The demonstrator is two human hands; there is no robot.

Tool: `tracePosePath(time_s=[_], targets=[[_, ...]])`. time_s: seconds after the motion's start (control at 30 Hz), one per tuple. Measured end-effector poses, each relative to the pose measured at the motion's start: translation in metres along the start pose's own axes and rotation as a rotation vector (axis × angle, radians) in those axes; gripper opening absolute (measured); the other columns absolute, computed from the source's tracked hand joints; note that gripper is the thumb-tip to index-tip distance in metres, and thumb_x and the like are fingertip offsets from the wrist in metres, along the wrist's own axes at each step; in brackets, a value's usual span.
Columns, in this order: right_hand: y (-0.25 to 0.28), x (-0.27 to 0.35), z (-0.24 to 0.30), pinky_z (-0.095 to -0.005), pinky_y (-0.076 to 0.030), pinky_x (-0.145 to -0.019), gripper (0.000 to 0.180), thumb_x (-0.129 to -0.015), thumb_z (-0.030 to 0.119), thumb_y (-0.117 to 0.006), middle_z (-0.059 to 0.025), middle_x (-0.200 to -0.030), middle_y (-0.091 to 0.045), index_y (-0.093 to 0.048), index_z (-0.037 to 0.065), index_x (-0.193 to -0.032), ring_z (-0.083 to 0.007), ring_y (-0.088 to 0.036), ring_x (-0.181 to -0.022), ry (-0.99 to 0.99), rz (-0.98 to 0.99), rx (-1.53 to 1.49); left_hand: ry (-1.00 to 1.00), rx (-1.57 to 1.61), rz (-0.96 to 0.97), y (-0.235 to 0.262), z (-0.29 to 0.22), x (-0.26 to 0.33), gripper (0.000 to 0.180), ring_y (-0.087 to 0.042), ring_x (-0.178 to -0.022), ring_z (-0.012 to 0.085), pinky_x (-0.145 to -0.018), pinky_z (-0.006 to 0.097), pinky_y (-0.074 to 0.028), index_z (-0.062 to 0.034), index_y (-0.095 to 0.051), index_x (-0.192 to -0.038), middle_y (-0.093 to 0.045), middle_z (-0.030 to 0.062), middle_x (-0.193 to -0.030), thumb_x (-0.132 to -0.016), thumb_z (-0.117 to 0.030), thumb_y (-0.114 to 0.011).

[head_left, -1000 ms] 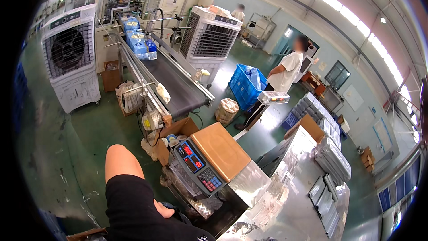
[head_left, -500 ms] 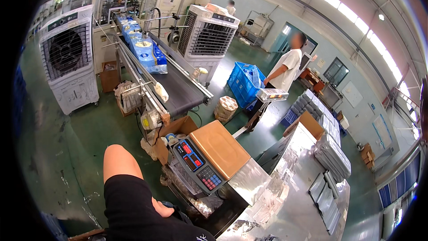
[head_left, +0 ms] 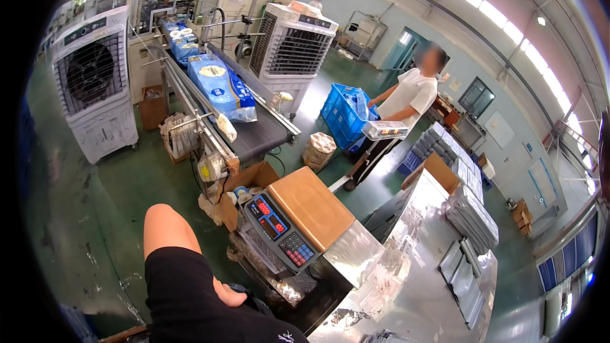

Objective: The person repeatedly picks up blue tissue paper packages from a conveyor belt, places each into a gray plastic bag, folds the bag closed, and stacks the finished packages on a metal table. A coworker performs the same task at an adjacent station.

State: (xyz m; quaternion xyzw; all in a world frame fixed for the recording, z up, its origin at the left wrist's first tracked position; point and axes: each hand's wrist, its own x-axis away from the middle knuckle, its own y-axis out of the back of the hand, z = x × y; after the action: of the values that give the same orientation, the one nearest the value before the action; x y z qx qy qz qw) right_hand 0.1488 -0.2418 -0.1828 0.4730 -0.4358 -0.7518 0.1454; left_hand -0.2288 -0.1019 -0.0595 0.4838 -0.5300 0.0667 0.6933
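Note:
A bare bent limb point(head_left: 168, 228), probably my left arm at the elbow, comes out of black clothing at the lower left. Beside the black cloth shows a small patch of bare skin point(head_left: 230, 295), perhaps part of my left hand; its fingers are hidden. My right hand is out of view. Nearest to these is a counter scale point(head_left: 311, 209) with a tan platform, a keypad and lit red digits. Further off, a large blue plastic-wrapped pack point(head_left: 213, 82) lies on a dark conveyor belt point(head_left: 254, 143), with more blue packs point(head_left: 184, 47) behind it.
A metal table point(head_left: 413, 298) carries grey film sheets point(head_left: 460, 279) and wrapped bundles point(head_left: 470, 216). A cardboard box point(head_left: 254, 181) stands below the conveyor's end. Two air coolers point(head_left: 92, 82) flank the belt. A co-worker in a white shirt point(head_left: 413, 95) reaches toward a blue crate point(head_left: 346, 114).
The front blue pack has moved along the belt toward me. The co-worker has shifted and turned, with both arms now toward the crate. My own limb has hardly moved.

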Motion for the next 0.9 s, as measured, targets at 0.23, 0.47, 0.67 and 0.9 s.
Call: tracePosePath(time_s=[0.23, 0.47, 0.67, 0.9], targets=[[0.010, -0.004, 0.006, -0.0475, -0.043, -0.089, 0.037, -0.086, 0.034, -0.054, -0.0122, -0.111, -0.062, -0.063, 0.007, -0.110, -0.0342, -0.057, -0.102, 0.002, 0.000, 0.003, -0.017, -0.010, 0.084, 0.026, -0.003, 0.029, 0.086, -0.034, -0.132, 0.0299, -0.109, 0.044, -0.027, -0.0025, -0.047, -0.135, -0.038, 0.0155, -0.138, -0.074, -0.064, -0.052], [0.016, -0.005, 0.005, -0.0475, -0.043, -0.088, 0.037, -0.086, 0.034, -0.054, -0.0124, -0.111, -0.062, -0.063, 0.007, -0.109, -0.0342, -0.057, -0.102, 0.007, -0.001, 0.021, -0.015, -0.008, 0.097, 0.024, -0.003, 0.028, 0.086, -0.034, -0.132, 0.0300, -0.109, 0.044, -0.027, -0.0023, -0.046, -0.135, -0.038, 0.0156, -0.138, -0.074, -0.063, -0.052], [0.021, -0.009, 0.013, -0.0475, -0.043, -0.088, 0.037, -0.086, 0.034, -0.054, -0.0125, -0.111, -0.062, -0.063, 0.007, -0.109, -0.0343, -0.057, -0.101, 0.003, -0.001, 0.030, -0.011, -0.015, 0.098, 0.024, -0.005, 0.029, 0.086, -0.034, -0.132, 0.0301, -0.109, 0.044, -0.028, -0.0022, -0.046, -0.135, -0.038, 0.0156, -0.138, -0.074, -0.063, -0.052], [0.014, -0.006, 0.013, -0.0475, -0.044, -0.087, 0.036, -0.086, 0.033, -0.054, -0.0126, -0.110, -0.062, -0.063, 0.006, -0.109, -0.0344, -0.057, -0.101, 0.011, 0.000, 0.034, 0.000, -0.001, 0.097, 0.024, -0.006, 0.029, 0.086, -0.034, -0.132, 0.0303, -0.109, 0.044, -0.028, -0.0020, -0.046, -0.135, -0.038, 0.0157, -0.138, -0.074, -0.062, -0.052]])
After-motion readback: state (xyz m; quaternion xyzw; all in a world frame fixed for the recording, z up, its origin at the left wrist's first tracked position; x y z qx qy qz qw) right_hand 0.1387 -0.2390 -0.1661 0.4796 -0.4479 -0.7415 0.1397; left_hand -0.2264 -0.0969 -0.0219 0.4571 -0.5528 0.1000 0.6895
